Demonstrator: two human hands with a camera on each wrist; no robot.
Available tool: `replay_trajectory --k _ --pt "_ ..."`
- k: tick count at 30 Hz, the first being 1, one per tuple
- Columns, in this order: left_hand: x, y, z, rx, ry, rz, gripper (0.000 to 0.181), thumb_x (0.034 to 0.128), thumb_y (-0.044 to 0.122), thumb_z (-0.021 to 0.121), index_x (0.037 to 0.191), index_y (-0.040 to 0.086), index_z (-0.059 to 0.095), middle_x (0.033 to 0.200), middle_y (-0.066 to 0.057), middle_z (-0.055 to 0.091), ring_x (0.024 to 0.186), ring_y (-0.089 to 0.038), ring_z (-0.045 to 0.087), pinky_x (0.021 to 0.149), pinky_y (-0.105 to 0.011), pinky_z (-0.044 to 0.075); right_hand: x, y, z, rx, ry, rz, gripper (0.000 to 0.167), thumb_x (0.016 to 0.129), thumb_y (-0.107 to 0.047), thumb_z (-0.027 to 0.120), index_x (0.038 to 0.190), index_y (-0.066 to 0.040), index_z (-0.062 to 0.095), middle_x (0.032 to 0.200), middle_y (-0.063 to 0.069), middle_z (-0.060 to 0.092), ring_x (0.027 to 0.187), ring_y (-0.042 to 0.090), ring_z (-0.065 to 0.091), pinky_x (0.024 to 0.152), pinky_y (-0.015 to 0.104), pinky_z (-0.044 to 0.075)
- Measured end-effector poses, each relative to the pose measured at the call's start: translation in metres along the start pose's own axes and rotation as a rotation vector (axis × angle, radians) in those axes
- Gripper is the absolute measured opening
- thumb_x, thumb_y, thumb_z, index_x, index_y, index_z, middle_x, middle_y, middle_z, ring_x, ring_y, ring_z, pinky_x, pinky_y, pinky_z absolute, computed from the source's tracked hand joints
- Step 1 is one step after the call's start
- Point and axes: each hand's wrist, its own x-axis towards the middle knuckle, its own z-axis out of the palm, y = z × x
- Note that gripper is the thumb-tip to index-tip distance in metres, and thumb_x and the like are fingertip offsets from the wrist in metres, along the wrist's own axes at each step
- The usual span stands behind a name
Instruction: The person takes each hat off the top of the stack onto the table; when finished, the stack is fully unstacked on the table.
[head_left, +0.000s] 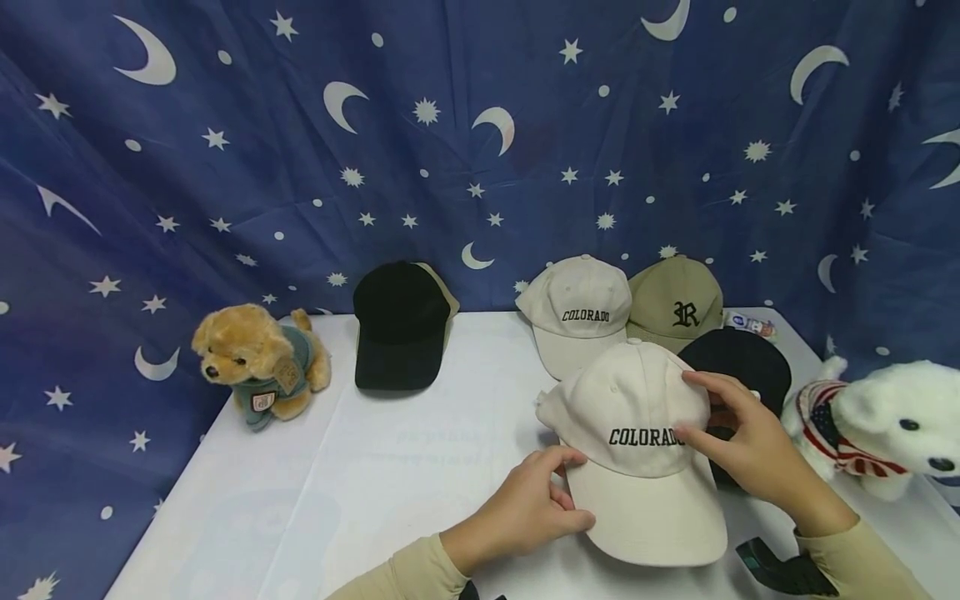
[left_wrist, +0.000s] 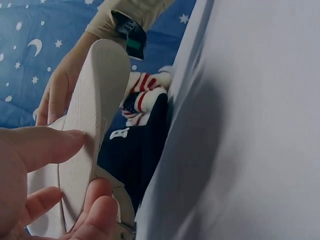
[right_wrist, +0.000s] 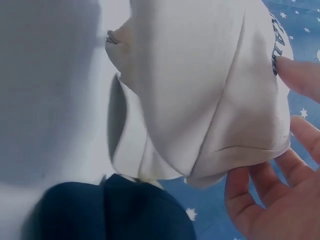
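A cream baseball cap with dark COLORADO lettering is tilted up off the white table, its brim towards me. My left hand pinches the left edge of the brim, thumb on one face and fingers on the other, as the left wrist view shows. On the right of the crown, my right hand holds the cap with its thumb near the lettering and its fingers round the side and top. Behind it sits another cream COLORADO cap. A dark cap is partly hidden by the held cap and my right hand.
A khaki cap with an R stands at the back right, beside a small colourful packet. A white plush dog sits at the right edge. Further left are a black cap and a tan plush dog. A starry curtain hangs behind.
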Motion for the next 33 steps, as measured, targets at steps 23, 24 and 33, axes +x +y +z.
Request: replay_trajectory --k 23,24,33 --pt "0.049 -0.031 -0.002 0.276 0.029 -0.107 0.056 0.0792 0.022 0.082 0.13 0.011 0.06 0.086 0.002 0.051 0.078 -0.01 0.046 0.068 -0.025 0.041 0.026 0.037 0.03 -0.007 -0.115 0.196 0.063 0.089 -0.011 0.077 0.143 0.003 0.047 0.13 0.024 0.05 0.103 0.032 0.058 0.078 0.008 0.044" --pt "0.05 -0.032 -0.002 0.277 0.037 -0.105 0.057 0.0789 0.021 0.082 0.13 0.011 0.06 0.085 0.002 0.051 0.077 -0.01 0.046 0.067 -0.025 0.041 0.026 0.038 0.03 -0.007 -0.118 0.203 0.064 0.089 -0.011 0.077 0.143 0.003 0.046 0.131 0.025 0.049 0.104 0.033 0.059 0.078 0.009 0.045" --pt "0.06 -0.035 -0.001 0.306 0.051 -0.071 0.055 0.0789 0.019 0.081 0.128 0.005 0.062 0.083 0.003 0.05 0.08 -0.009 0.046 0.071 -0.024 0.041 0.031 0.045 0.033 -0.025 -0.125 0.215 0.064 0.089 -0.011 0.076 0.143 0.006 0.045 0.135 0.027 0.047 0.109 0.037 0.057 0.081 0.017 0.048"
